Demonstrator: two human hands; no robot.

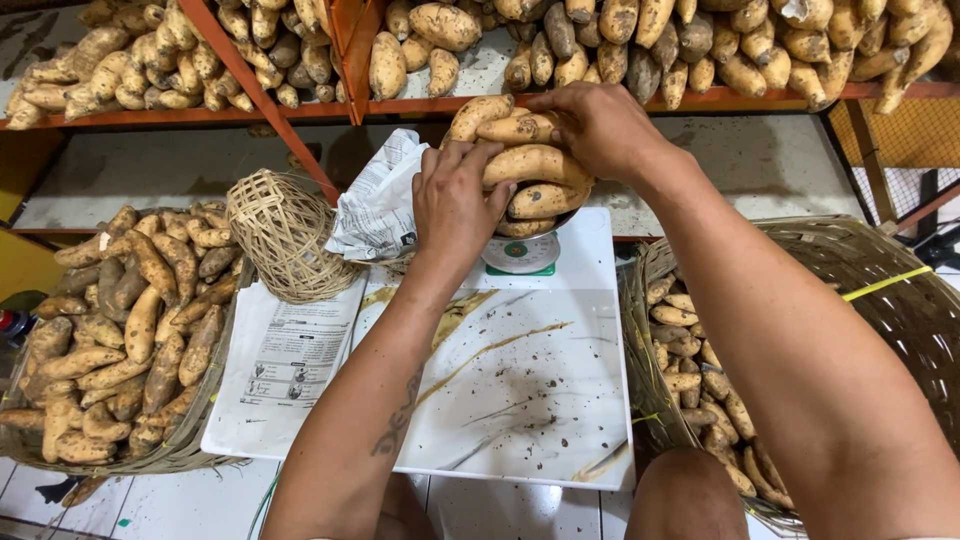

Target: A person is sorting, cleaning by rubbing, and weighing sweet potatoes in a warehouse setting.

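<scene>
Sweet potato pile [525, 165]: I see several tan, dirt-flecked tubers stacked on the scale, at the far edge of the white board.
Left hand [455, 205]: pressed flat against the near-left side of the pile, fingers spread over the tubers; steadying, not clenched round any one.
Right hand [598, 125]: on top of the pile from the right, fingers curled over the uppermost tuber and grasping it.
Scale [520, 254]: small, with a round white-and-green dial facing me, right under the pile; its pan is mostly hidden by tubers.
White board [520, 390]: serves as the bench; scale sits at its far edge, surface streaked with mud and soil crumbs nearer me.
Printed sheet [290, 360]: flat on the board, left of and nearer than the scale.
Crumpled paper [378, 200]: just left of the scale, touching the left hand's wrist side, as far as I can tell.
Small woven basket [283, 235]: tipped on its side, left of the crumpled paper.
Left basket [120, 330]: wide and shallow, heaped with sweet potatoes, well left of the scale.
Right basket [880, 290]: large woven, right of the scale, smaller tubers in its bottom.
Orange shelf [620, 100]: behind the scale, loaded with more sweet potatoes.
</scene>
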